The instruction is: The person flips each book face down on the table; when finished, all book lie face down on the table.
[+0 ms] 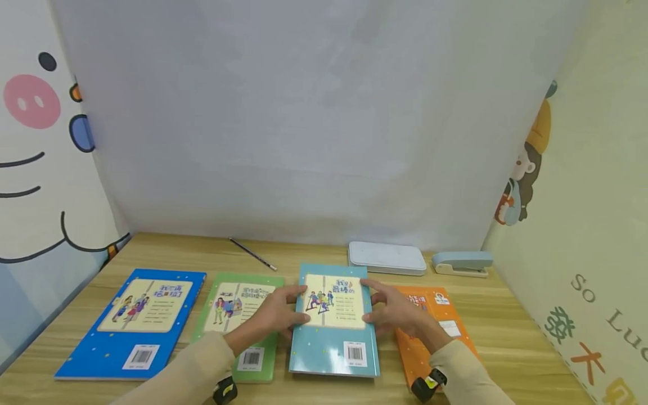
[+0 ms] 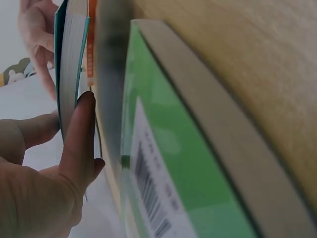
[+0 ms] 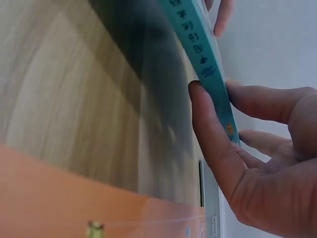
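Between both hands is a teal book (image 1: pixel 329 351), its barcoded back cover facing up. The left hand (image 1: pixel 275 311) pinches its left edge, and the right hand (image 1: pixel 400 311) pinches the right edge. In the left wrist view the page edges of the teal book (image 2: pixel 71 64) show between thumb and fingers. Seen from the right wrist, the lettered spine of the teal book (image 3: pixel 200 54) is held off the wooden surface, over its shadow. A green book (image 1: pixel 201 325) lies below the left forearm, partly covered by it. Under the right hand and forearm is an orange book (image 1: pixel 412 357).
A blue book (image 1: pixel 91 357) lies at the far left of the wooden table (image 1: pixel 174 247). Toward the back are a pencil (image 1: pixel 253 254), a pale blue flat case (image 1: pixel 387 257) and a blue-grey stapler (image 1: pixel 462 261). A pale cloth (image 1: pixel 304 124) hangs behind the table.
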`<state>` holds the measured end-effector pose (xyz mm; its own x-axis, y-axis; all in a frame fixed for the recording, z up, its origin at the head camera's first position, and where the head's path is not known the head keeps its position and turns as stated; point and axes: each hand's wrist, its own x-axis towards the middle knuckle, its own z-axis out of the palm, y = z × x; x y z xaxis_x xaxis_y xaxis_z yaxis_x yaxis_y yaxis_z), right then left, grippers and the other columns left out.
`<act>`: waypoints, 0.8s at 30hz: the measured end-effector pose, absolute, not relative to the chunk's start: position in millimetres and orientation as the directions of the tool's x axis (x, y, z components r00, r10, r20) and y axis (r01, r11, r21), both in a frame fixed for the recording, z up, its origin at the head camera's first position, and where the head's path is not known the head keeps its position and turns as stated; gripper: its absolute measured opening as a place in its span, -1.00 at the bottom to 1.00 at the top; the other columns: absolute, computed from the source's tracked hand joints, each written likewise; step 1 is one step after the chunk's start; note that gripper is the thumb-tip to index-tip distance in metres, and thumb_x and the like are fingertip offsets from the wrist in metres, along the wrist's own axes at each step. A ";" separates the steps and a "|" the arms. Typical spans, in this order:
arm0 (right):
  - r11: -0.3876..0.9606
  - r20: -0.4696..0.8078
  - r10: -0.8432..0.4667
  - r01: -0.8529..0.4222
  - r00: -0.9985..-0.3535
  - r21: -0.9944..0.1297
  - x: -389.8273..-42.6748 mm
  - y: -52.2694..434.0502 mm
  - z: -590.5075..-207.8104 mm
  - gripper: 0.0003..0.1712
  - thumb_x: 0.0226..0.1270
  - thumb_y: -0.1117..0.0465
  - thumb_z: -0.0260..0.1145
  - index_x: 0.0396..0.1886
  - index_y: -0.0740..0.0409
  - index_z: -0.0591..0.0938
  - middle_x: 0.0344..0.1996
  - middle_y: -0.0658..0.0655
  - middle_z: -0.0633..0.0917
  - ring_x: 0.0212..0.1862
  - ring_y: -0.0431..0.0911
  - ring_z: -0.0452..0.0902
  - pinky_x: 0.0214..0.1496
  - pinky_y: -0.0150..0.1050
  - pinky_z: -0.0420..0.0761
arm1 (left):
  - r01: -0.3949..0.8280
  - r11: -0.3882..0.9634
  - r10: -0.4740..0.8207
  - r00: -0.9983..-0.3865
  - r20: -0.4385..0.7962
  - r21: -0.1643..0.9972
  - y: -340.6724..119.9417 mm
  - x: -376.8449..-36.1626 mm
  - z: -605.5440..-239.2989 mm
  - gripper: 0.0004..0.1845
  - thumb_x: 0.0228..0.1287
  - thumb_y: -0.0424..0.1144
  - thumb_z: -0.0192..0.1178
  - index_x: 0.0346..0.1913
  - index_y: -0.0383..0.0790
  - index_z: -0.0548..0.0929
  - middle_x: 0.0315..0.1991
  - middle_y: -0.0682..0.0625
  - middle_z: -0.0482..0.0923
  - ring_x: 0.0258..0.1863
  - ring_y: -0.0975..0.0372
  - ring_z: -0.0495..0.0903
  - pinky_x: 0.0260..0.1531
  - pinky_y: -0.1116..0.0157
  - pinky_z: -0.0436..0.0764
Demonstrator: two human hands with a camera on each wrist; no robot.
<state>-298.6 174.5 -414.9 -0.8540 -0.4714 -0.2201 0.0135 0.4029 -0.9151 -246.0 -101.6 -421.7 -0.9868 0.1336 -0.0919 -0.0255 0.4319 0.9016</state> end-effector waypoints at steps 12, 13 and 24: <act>0.486 -0.284 -0.423 0.049 -0.860 -0.873 -296.6 172.2 -421.5 -0.05 0.21 0.51 0.38 0.56 0.18 0.17 -0.07 0.34 0.51 -0.35 0.02 0.68 -0.36 -0.03 0.77 | 0.011 0.595 0.130 -0.988 -0.082 0.804 -91.1 -246.7 -426.7 -0.23 0.08 -0.46 0.44 0.40 -0.41 0.39 0.05 -0.41 0.59 -0.62 0.21 0.63 -0.66 0.32 0.67; 0.492 -0.286 -0.421 0.048 -0.861 -0.869 -296.5 172.1 -421.9 -0.05 0.21 0.51 0.38 0.55 0.18 0.18 -0.08 0.34 0.51 -0.36 0.02 0.69 -0.36 -0.03 0.77 | 0.016 0.610 0.126 -0.989 -0.077 0.793 -90.6 -246.5 -426.4 -0.23 0.07 -0.45 0.45 0.38 -0.41 0.41 0.05 -0.41 0.60 -0.63 0.21 0.63 -0.66 0.32 0.66; 0.532 -0.294 -0.418 0.031 -0.860 -0.846 -298.1 168.9 -422.8 -0.05 0.20 0.49 0.41 0.54 0.18 0.20 -0.10 0.33 0.52 -0.38 0.02 0.69 -0.39 -0.04 0.76 | 0.021 0.723 0.113 -0.990 -0.089 0.691 -87.0 -243.7 -421.0 -0.25 0.00 -0.43 0.50 0.32 -0.38 0.48 -0.01 -0.39 0.63 -0.71 0.23 0.61 -0.68 0.39 0.62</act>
<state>-298.1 168.9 -422.8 -0.8599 -0.4176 -0.2936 0.0307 0.5318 -0.8463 -243.7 -87.0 -421.0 -0.9896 0.1131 -0.0887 0.0207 0.7228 0.6908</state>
